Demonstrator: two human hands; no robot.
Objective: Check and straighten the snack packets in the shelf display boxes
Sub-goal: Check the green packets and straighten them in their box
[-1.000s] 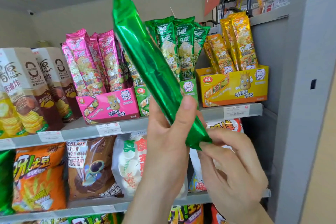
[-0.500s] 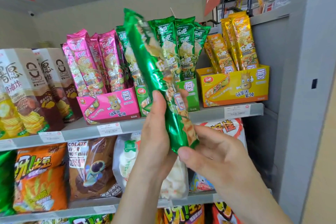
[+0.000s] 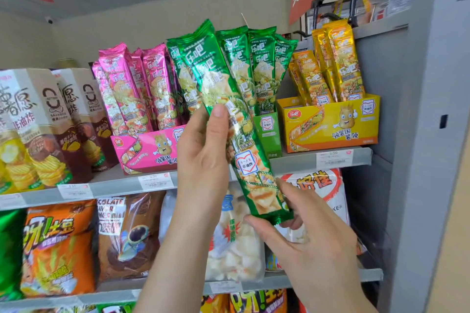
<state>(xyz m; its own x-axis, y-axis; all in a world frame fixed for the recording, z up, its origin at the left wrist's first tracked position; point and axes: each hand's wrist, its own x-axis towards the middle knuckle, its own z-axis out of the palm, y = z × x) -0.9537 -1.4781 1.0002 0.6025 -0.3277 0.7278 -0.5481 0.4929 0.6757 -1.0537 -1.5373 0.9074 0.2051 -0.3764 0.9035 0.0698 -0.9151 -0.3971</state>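
Two hands hold one long, slim green foil packet (image 3: 241,129) — glossy, crinkled, printed face toward the camera. The left hand (image 3: 201,160) curls its fingers round the packet's middle, thumb on the front; the right hand (image 3: 312,241) pinches its bottom seal. The packet tilts in front of the green cardboard display box (image 3: 267,132) on the grey shelf (image 3: 292,161).

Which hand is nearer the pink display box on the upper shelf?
Left. The left hand, gripping the green packet, covers the right end of the pink display box; the right hand pinches the packet's bottom, lower and farther right.
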